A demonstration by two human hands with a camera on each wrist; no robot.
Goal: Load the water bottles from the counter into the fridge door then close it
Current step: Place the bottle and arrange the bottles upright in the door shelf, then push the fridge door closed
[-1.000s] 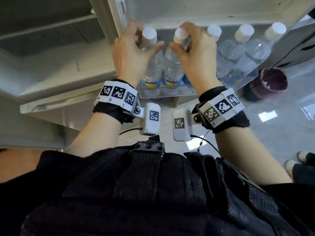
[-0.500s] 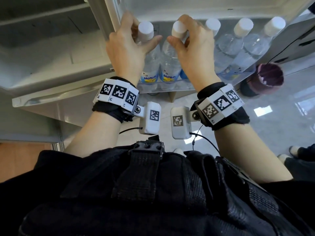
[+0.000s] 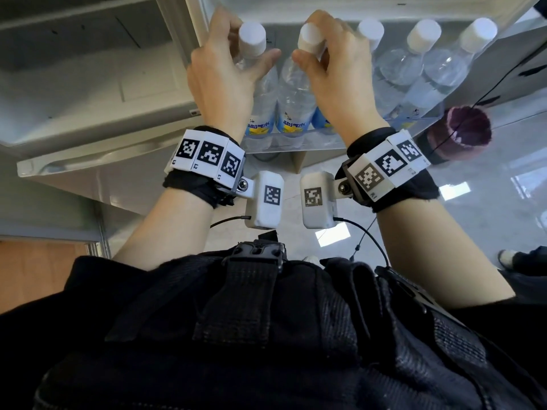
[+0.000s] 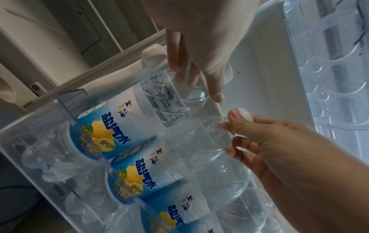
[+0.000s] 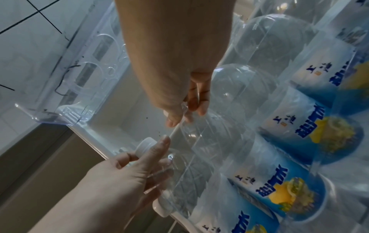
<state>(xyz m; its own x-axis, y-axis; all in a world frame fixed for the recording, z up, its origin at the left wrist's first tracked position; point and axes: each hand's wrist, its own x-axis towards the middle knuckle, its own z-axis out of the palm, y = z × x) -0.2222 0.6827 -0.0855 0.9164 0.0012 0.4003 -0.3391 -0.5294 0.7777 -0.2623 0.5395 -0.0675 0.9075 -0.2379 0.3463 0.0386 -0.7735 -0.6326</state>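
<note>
Both hands are sitting a little higher in the head view than half a second ago, and they are still holding the same two bottle tops. The left hand (image 3: 220,74) is curling its thumb and fingers around the neck of the leftmost water bottle (image 3: 260,96), just under its white cap (image 3: 252,38). The right hand (image 3: 337,81) is pinching the next bottle (image 3: 294,99) at its cap (image 3: 309,39), with the thumb on the near side and the fingers wrapping over the far side. Seen from the left wrist, the right hand's fingertips (image 4: 232,115) are closing around that cap, though how tightly they are pressing is hard to judge through the clear plastic.

Both held bottles are standing upright in the clear door shelf (image 3: 296,143) of the open fridge door (image 3: 325,7), touching each other side by side, their blue and yellow labels facing the near side. Three more capped bottles (image 3: 414,72) are standing in the same shelf to the right, leaning slightly rightwards in the wide-angle view. A dark purple cup-like object (image 3: 464,134) is lying near the right end of the shelf, and its exact nature is unclear. Tagged wrist bands (image 3: 207,155) are wrapping both forearms.
</note>
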